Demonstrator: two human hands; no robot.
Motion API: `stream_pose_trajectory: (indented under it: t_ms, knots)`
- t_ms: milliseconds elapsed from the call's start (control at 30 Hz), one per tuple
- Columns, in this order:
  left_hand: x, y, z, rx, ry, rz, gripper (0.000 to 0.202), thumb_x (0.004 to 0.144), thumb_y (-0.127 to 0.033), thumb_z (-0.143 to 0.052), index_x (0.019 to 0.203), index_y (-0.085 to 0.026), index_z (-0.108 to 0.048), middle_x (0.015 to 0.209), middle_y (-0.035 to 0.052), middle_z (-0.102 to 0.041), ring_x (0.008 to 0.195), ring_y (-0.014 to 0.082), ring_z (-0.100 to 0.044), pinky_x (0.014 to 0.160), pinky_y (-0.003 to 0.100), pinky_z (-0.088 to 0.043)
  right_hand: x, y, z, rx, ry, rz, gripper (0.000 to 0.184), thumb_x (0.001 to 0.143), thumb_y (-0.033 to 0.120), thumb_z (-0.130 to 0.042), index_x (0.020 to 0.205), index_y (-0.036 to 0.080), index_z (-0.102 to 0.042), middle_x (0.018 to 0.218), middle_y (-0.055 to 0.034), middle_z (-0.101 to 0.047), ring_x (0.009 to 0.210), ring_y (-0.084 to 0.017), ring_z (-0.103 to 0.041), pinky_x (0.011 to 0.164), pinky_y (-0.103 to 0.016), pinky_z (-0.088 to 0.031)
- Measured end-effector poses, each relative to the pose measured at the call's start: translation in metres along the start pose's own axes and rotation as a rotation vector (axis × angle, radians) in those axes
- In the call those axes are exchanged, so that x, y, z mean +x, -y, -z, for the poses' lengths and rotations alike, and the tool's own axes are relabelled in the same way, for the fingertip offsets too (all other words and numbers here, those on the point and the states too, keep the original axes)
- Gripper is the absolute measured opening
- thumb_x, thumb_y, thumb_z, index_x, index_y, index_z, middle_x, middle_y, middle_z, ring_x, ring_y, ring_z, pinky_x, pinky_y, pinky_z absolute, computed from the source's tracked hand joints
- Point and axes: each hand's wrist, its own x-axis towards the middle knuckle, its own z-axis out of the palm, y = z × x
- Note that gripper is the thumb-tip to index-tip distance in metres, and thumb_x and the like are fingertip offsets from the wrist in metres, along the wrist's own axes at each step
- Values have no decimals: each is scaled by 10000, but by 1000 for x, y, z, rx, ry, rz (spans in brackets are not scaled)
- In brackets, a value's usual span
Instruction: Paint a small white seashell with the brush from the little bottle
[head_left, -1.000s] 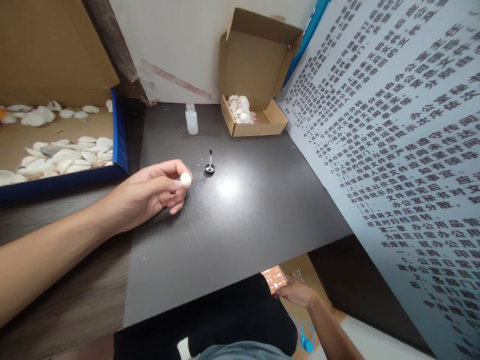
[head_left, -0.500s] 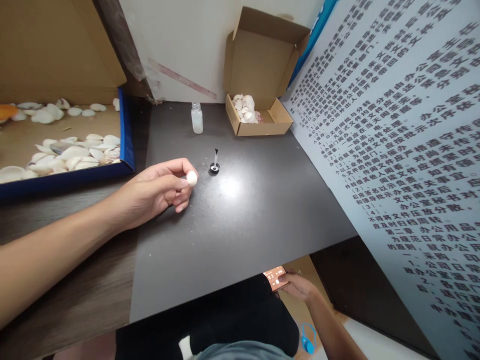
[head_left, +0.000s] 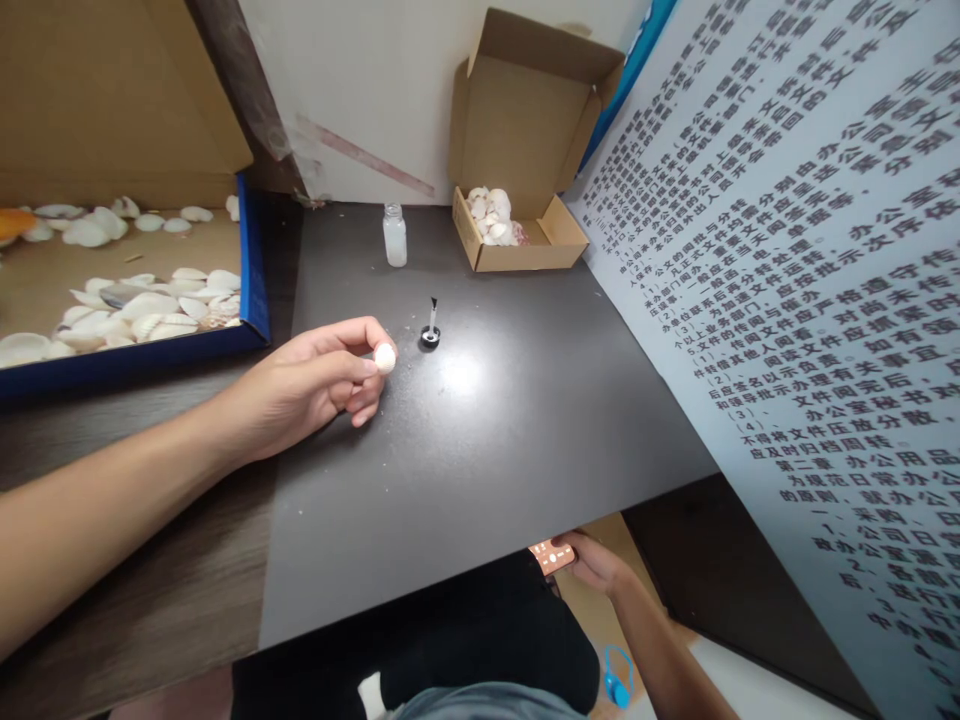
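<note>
My left hand (head_left: 326,375) pinches a small white shell (head_left: 385,358) between thumb and fingers, just above the dark tabletop. To the right of it, a black bottle cap with a brush (head_left: 430,335) rests on the table, brush end up. Farther back stands an uncapped glass bottle (head_left: 395,237) holding a whitish substance. Below the table's front edge, beside my lap, my right hand (head_left: 592,562) is closed on a smartphone (head_left: 553,556) with a lit orange screen.
At the left, an open blue-edged box (head_left: 255,270) holds many shells (head_left: 150,310). An open cardboard box (head_left: 525,260) with white shells stands at the back. A panel of printed text (head_left: 787,230) borders the right side. Small crumbs lie near my left hand.
My right thumb has drawn back from the phone's screen toward its edge. The left hand and the shell have hardly moved.
</note>
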Motion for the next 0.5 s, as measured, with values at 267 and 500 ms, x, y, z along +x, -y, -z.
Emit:
stream_pose_trajectory:
  t_ms: [267,500]
  knots:
    - [0,0,0,-33,66,-26,64,832,-137,-580,823,-188,-617,656,-22,-428,543,93,-376,506,207,-449,11,-9,6,-16,-3,9,217,945,345,-617,1014,144,-665,1058,-63,-698,957,-199,-669,870,-411,-538]
    - [0,1,1,-18,51,-19,48,813,-156,-610,815,-200,-628,667,-15,-439,549,100,-385,504,213,-446,20,-15,10,3,-18,27,261,964,356,-595,1121,152,-640,1156,-77,-662,1002,-215,-657,873,-420,-550]
